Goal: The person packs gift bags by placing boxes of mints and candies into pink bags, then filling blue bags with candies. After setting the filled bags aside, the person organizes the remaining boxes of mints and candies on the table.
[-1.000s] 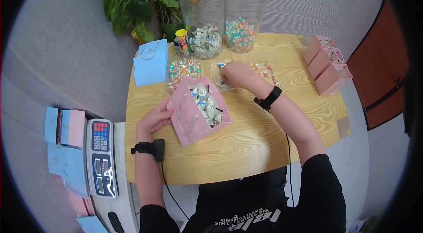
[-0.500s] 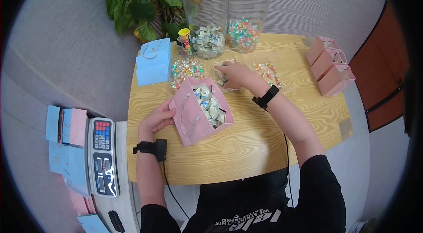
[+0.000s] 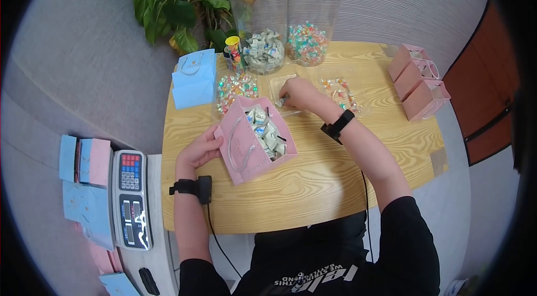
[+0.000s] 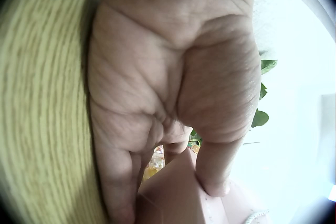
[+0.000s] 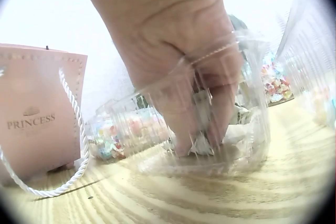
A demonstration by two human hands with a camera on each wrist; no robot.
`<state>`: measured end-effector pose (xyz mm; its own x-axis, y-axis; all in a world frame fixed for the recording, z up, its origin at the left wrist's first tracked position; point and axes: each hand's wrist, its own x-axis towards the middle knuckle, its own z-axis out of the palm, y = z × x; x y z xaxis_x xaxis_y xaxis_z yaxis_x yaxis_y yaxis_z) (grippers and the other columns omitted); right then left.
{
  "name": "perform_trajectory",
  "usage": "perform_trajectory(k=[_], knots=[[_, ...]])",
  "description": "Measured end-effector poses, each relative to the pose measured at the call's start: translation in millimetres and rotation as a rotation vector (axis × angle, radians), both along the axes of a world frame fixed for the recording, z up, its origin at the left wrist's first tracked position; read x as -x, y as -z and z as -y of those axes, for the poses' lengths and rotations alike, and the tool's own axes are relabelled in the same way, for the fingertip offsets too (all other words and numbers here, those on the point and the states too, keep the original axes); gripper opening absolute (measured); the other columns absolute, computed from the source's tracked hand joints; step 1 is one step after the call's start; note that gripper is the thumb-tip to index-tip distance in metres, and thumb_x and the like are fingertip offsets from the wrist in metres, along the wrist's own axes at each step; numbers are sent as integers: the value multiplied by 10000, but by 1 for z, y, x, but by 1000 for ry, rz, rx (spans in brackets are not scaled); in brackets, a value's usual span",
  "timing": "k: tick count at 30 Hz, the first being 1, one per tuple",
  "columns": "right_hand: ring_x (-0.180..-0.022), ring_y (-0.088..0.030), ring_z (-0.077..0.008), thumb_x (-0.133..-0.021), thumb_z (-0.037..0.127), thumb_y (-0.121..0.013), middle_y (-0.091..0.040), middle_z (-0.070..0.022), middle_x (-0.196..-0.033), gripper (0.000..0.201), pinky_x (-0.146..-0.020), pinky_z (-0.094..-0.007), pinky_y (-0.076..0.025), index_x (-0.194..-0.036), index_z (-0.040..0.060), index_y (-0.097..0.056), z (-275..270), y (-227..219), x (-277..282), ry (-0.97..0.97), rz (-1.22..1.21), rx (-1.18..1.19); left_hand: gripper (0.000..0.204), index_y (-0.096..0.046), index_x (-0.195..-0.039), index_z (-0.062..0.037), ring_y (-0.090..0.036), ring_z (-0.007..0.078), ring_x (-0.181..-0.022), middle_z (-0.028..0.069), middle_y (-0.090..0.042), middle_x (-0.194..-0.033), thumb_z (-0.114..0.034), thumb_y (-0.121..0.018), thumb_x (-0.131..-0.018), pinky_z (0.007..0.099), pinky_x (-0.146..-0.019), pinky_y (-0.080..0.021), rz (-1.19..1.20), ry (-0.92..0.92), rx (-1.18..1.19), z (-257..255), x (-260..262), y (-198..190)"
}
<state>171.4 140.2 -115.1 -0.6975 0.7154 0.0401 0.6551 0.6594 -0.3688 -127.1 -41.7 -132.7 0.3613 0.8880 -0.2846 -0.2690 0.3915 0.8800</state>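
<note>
Beneath your fingers lies a wooden table (image 3: pixel 296 201) with wavy grain and a curved near edge. Past your right fingertips stand two clear jars of wrapped pieces, a leafy plant (image 3: pixel 162 8) and a ribbed grey wall (image 3: pixel 386 10); a brown door (image 3: pixel 484 94) is well off to their right, beyond three pink bags (image 3: pixel 425 100) near the table's edge. Left of your left fingers, off the table, sits a scale (image 3: pixel 133 201). Your left hand (image 3: pixel 200 149) grips the open pink bag (image 3: pixel 241 150), which stands upright just left of your right fingers, its mouth upward and full of wrapped pieces. The long axis of that mouth runs slantwise, from near your right fingertips back toward your body and to the right. Its printed face, with a rope handle, points toward your left hand and your body. Your left thumb presses that face, apart from the other fingers, which reach along the bag's side. Your right hand (image 3: pixel 305 94) is inside a clear container (image 5: pixel 254 148), thumb and fingers drawn together, pinching a silvery wrapped piece (image 5: pixel 202 144) low between their tips.
</note>
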Motion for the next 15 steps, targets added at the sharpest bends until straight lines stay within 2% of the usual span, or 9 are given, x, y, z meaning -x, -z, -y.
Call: perform_trajectory(k=[3,6,8,11,15], knots=[[-821,-652,-310,-663,135,-751,-685,-150,-884,268,-730,-389,-513,-924,79,-729,-2,1,-2,-38,-7,-25,669,-263,-1469,-105,-547,159,-1159,42,-503,-1325,-231,-625,-921,333,-943,-491,1,-1,1,0,1,1],[-803,-655,-311,-660,93,-758,-679,-161,-830,227,-720,-397,-513,-881,52,-724,-5,-4,-6,-5,-126,4,663,-269,-1466,-104,-543,162,-1163,44,-503,-1325,-231,-625,-921,337,-951,-485,-14,-7,5,0,0,0],[-789,-648,-291,-690,101,-732,-679,-148,-868,265,-704,-368,-505,-950,53,-720,-3,-30,-11,26,-251,-72,661,-272,-1464,-103,-539,165,-1168,46,-503,-1326,-232,-625,-921,340,-957,-480,-17,-21,15,3,1,1],[-780,-641,-267,-716,72,-732,-674,-137,-852,245,-696,-351,-499,-957,35,-713,19,-80,-15,71,-299,-57,666,-275,-1462,-99,-532,171,-1178,50,-498,-1329,-247,-630,-918,347,-969,-470,-15,5,-3,0,0,0],[-769,-647,-296,-707,110,-757,-674,-137,-835,258,-683,-373,-504,-957,62,-720,54,-120,-22,3,-439,-46,692,-276,-1460,-91,-528,171,-1179,51,-494,-1328,-281,-646,-906,348,-967,-469,-27,-5,-3,0,-1,-2]])
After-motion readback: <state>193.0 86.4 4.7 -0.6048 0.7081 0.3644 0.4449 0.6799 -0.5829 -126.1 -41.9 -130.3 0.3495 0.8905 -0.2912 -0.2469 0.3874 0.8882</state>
